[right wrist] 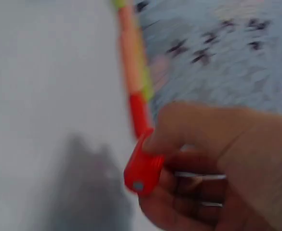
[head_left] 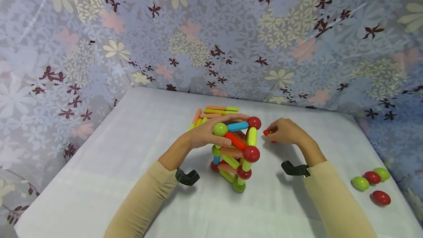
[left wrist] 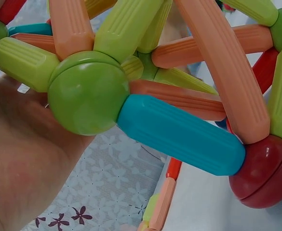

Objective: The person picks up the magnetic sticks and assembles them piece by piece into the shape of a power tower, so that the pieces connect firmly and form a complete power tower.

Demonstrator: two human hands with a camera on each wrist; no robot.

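We find the right hand pinching a short red rod between thumb and fingers, just above or at the white table; we cannot tell whether the rod touches it. The left hand grips the upper part of the ball-and-rod frame, thumb on the near side, fingers reaching over the far side. The frame is to the left of the right hand, and the two are apart. At its top we see a green ball on the left, joined by a blue rod to a far red ball, and a near red ball at the front. Orange and yellow-green rods form the sides below.

Beyond the left hand — at the far side — lie loose rods in rows. At the right we note four loose balls — two green, two red. Behind the table hangs a floral backdrop.
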